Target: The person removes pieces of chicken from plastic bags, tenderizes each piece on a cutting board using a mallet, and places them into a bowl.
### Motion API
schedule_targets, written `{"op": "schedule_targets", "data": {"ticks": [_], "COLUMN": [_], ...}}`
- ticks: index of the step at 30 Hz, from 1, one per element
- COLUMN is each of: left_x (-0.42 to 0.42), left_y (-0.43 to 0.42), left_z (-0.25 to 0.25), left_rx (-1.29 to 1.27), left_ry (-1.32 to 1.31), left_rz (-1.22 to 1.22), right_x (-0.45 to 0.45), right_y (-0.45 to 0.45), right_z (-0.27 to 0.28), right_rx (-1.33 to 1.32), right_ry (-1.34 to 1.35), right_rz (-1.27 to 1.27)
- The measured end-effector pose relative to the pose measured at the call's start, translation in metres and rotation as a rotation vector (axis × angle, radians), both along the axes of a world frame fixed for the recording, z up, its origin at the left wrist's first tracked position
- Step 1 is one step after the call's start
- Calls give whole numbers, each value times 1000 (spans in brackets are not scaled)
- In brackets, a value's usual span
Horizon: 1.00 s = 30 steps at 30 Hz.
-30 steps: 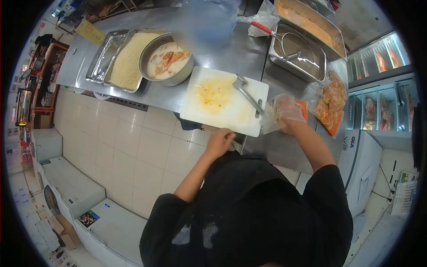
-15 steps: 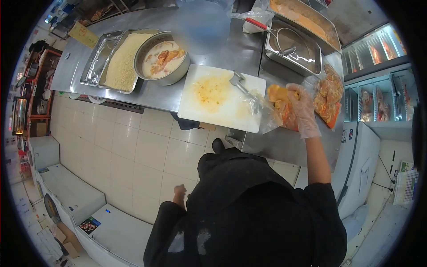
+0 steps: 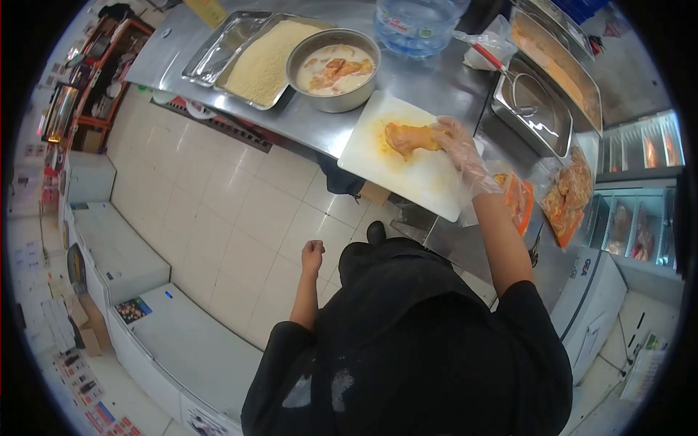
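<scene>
My right hand (image 3: pixel 459 151), in a clear plastic glove, grips one end of a yellow marinated meat piece (image 3: pixel 411 138) over the stained white cutting board (image 3: pixel 378 168). The cleaver seen on the board earlier is mostly hidden by the hand. My left hand (image 3: pixel 312 254) is bare, hangs over the floor away from the table and has its fingers curled closed with nothing visible in them. Right of the board lies an open bag of marinated meat (image 3: pixel 515 202), partly behind my right forearm. Another filled bag (image 3: pixel 567 196) lies farther right.
A round pot (image 3: pixel 333 94) with meat in milky liquid stands left of the board, beside a tray of pale crumbs (image 3: pixel 265 62) and a metal tray (image 3: pixel 222 47). Behind are a blue water bottle (image 3: pixel 420 27) and a metal pan (image 3: pixel 534 109) with a red-handled strainer.
My right hand has moved left from the bag to the board with the meat piece. The view has shifted, and my left hand shows more fully beside my body.
</scene>
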<state>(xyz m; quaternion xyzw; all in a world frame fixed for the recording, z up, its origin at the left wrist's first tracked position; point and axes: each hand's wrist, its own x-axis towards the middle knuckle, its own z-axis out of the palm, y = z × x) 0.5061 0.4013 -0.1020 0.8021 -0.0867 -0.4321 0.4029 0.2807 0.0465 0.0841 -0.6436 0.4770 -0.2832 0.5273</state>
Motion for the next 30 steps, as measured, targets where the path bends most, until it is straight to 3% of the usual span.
{"op": "schedule_targets", "data": {"ticks": [2, 4, 6, 7, 9, 10, 12, 13, 15, 16, 18, 20, 22, 24, 30], "left_x": [0, -2, -6, -12, -23, -26, -27, -28, -35, -35, -25, -26, -18, -10, -8], "left_y": [12, 33, 73, 98, 141, 167, 203, 201, 198, 195, 156, 102, 67, 44, 30], "left_z": [3, -4, -39, -54, -78, -95, -125, -134, -140, -140, -129, -88, -69, -59, -51], "left_rx": [-28, -3, 131, 178, 366, 368, 272, 264, 254, 257, 168, 215, 161, 56, 130], "left_ry": [-39, -36, 15, 59, 146, 149, -522, -522, -187, -180, -622, 148, 64, 38, 23], "left_rz": [16, 88, 156, 198, 76, 64, -1069, -1071, -715, -714, -962, 7, -16, -1, 17], "right_x": [-5, -29, -38, -38, -39, -44, -54, -53, -43, -41, -45, -55, -56, -55, -59], "right_y": [8, 28, 49, 53, 59, 58, 49, 44, 32, 24, 5, -4, -8, 1, -1], "right_z": [-28, -49, -35, -23, -3, -11, -31, -26, -8, -7, -7, -10, -6, 3, 2], "right_rx": [-72, -690, -449, -451, -119, -111, -422, -425, -656, -654, -443, -494, -555, 435, 818], "right_ry": [89, 601, 932, 935, 1033, 1038, 981, 987, 1180, 1183, 1022, 972, 922, 309, -103], "right_rz": [-37, -85, -53, -41, 105, 96, 126, 121, 122, 129, 83, 107, 137, 31, 42]}}
